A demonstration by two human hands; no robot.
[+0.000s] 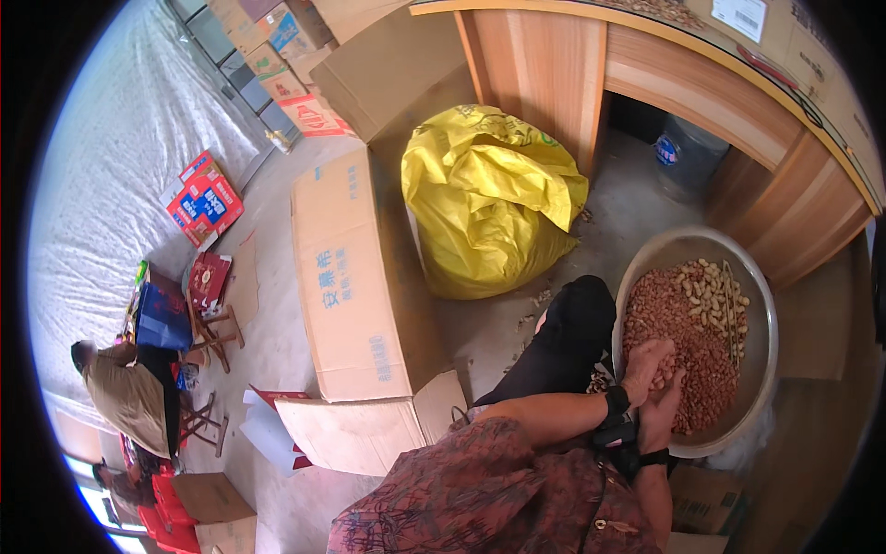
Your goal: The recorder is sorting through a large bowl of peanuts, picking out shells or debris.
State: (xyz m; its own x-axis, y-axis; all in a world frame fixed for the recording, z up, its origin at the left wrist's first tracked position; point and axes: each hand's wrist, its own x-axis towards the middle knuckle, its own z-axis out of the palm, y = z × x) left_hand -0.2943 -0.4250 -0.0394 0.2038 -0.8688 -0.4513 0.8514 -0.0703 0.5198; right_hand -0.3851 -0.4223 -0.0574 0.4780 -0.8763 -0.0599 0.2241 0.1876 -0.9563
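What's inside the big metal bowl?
Reddish peanut kernels, pale unshelled peanuts and thin sticks lie in the metal bowl. The left hand and right hand cover part; what's beneath the top layer can't be seen.

I have open height above the far half of the basin [768, 342], over the peanuts [678, 300]. Around my left hand [646, 362] and right hand [658, 411], its raised rim stops any level pass; the knee [581, 309] and yellow sack [494, 208] obstruct the left, the tabletop [688, 37] the far side.
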